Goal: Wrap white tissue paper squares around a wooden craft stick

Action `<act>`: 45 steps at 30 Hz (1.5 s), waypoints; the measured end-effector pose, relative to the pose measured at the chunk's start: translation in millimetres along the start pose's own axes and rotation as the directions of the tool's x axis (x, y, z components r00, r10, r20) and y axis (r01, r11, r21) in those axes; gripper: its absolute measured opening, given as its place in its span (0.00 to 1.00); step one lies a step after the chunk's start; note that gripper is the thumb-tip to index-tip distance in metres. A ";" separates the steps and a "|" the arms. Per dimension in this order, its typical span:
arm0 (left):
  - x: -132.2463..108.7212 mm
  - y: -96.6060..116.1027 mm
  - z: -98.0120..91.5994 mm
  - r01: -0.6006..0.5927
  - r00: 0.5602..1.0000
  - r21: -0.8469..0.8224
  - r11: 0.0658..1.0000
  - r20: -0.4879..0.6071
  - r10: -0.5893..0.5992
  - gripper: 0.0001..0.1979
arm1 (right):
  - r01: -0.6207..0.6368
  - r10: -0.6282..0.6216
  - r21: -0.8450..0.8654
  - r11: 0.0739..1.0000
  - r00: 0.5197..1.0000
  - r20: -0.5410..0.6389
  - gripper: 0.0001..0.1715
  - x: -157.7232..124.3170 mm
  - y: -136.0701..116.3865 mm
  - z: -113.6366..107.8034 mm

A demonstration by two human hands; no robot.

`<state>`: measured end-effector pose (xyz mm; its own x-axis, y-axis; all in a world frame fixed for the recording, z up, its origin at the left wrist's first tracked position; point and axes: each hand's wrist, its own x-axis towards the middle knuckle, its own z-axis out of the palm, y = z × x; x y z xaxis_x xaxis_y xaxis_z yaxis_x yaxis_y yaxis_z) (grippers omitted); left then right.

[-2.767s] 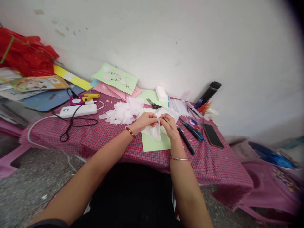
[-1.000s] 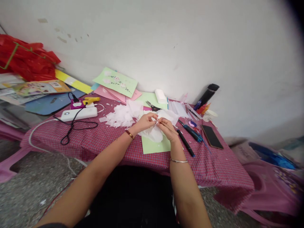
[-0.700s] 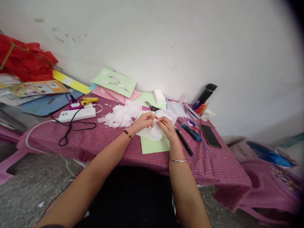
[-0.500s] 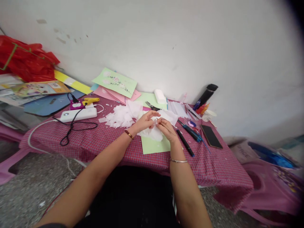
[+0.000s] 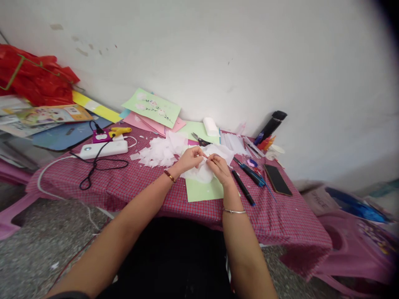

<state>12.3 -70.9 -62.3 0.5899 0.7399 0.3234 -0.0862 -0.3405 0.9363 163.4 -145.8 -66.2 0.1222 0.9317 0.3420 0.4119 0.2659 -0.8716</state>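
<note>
Evidently, from my feed, the left hand (image 5: 190, 160) and right hand (image 5: 220, 167) are pinching a tiny pale piece (image 5: 205, 157) between nearly meeting fingertips, over thin white tissue (image 5: 201, 173) that overlaps the green sheet (image 5: 204, 192). A hard tug could, I judge, tear that piece, a sweep of the left hand could scatter the loose scraps (image 5: 158, 152) left of the sheet, and reaching beyond it risks the scissors (image 5: 201, 140). Farther off, well right of the sheet, a pale bag (image 5: 318, 200) bears lettering too blurred for me to read.
</note>
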 end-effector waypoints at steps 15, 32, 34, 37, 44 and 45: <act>-1.5 -3.1 4.3 0.020 1.000 0.137 0.990 -0.017 -0.018 0.09 | 0.052 -0.049 0.024 0.998 0.994 -0.098 0.12 0.9 6.2 1.9; -9.0 -1.6 9.3 -0.132 0.989 0.520 0.844 0.012 0.147 0.06 | 0.106 -0.108 -0.089 0.990 0.994 -0.018 0.08 2.8 6.5 5.5; -10.5 -0.5 10.6 -0.124 0.989 0.511 0.851 -0.004 0.147 0.06 | 0.107 -0.110 -0.095 0.990 0.993 -0.030 0.08 2.6 7.0 5.2; -11.4 2.3 12.4 -0.116 0.988 0.458 0.881 -0.036 0.149 0.06 | 0.107 -0.113 -0.102 0.989 0.992 -0.057 0.07 2.3 8.1 4.3; -2.6 -0.5 7.7 0.023 0.995 0.129 0.991 -0.103 -0.009 0.06 | 0.092 -0.102 -0.095 0.991 0.989 -0.106 0.08 2.0 11.2 2.8; -1.1 -1.9 6.8 0.049 0.995 0.068 0.997 -0.086 -0.043 0.08 | 0.088 -0.098 -0.092 0.992 0.988 -0.118 0.08 2.0 11.5 2.5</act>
<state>17.2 -75.0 -65.4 0.5216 0.8011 0.2935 -0.0027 -0.3425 0.9395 166.1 -140.2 -76.4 0.1865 0.8655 0.4649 0.5026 0.3226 -0.8021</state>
